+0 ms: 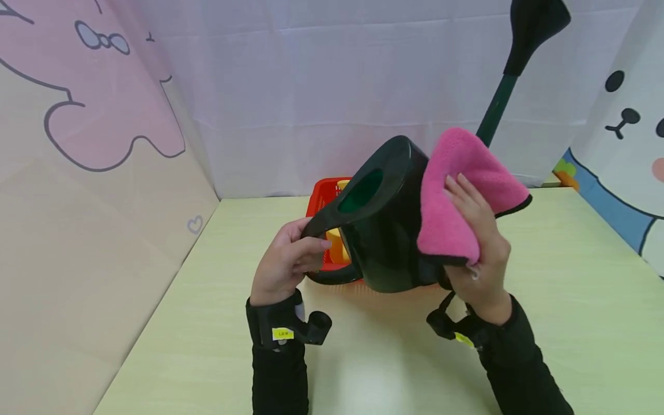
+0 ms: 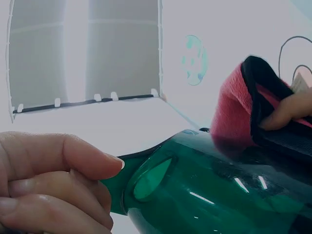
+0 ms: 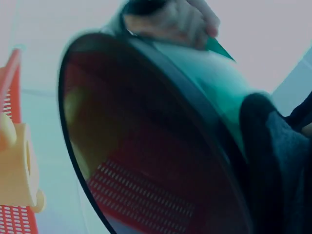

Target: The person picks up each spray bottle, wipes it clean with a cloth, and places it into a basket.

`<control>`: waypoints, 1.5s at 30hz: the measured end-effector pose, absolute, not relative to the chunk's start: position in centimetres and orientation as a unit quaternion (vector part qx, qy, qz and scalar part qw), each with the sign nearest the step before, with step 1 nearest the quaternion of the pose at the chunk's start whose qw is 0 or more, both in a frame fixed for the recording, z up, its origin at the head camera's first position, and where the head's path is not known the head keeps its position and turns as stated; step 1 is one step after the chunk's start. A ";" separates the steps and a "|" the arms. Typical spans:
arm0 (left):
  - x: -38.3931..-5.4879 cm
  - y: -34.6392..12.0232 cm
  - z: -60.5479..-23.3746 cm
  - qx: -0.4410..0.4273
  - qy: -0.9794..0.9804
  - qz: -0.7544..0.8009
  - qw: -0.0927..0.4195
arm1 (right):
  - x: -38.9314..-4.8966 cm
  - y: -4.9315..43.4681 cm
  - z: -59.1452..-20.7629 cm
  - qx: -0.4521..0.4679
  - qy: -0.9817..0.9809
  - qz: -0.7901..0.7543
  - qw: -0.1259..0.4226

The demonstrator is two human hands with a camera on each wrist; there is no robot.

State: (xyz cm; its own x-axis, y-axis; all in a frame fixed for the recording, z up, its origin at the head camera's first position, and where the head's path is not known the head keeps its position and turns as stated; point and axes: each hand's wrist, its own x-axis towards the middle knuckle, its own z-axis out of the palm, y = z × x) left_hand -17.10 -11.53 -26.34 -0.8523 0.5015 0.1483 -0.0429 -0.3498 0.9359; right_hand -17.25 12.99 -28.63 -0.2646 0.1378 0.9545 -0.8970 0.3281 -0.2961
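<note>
A dark green watering can (image 1: 384,253) is held tilted above the table, its long spout (image 1: 497,109) with a black flared head pointing up to the right. My left hand (image 1: 286,256) grips the can's looped handle, fingers curled round it. In my right hand (image 1: 479,248) is a pink cloth (image 1: 451,202) with a black edge, pressed against the can's spout side. The left wrist view shows the glossy green body (image 2: 224,195) with the cloth (image 2: 231,109) lying on it. Close up in the right wrist view is the can's round base (image 3: 146,141); the cloth is at its right.
Behind the can, a red slotted basket (image 1: 323,195) with yellow pieces (image 1: 336,245) in it stands on the pale green table (image 1: 207,334). A white curtain (image 1: 311,104) hangs at the back, and printed cartoon panels stand at both sides.
</note>
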 end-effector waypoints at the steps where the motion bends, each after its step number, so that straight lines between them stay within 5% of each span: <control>1: -17.1 -11.5 -26.3 0.212 0.545 0.793 0.172 | -17.3 13.4 -28.5 0.299 -0.627 0.510 0.508; 4: -17.1 -11.3 -26.3 0.208 0.548 0.792 0.171 | -17.6 14.2 -28.6 0.291 -0.648 0.514 0.481; 13: -17.1 -11.5 -26.2 0.169 0.546 0.809 0.138 | -17.1 11.9 -29.7 0.347 -0.679 0.343 0.549; 25: -17.3 -11.4 -26.4 0.200 0.520 0.818 0.142 | -14.5 8.6 -30.7 0.431 -0.770 0.023 0.469; 39: -17.1 -11.5 -26.1 0.197 0.523 0.813 0.163 | -16.5 10.9 -29.3 0.346 -0.661 0.361 0.559; 45: -17.0 -11.7 -26.3 0.214 0.532 0.801 0.171 | -16.9 13.2 -28.1 0.266 -0.671 0.449 0.527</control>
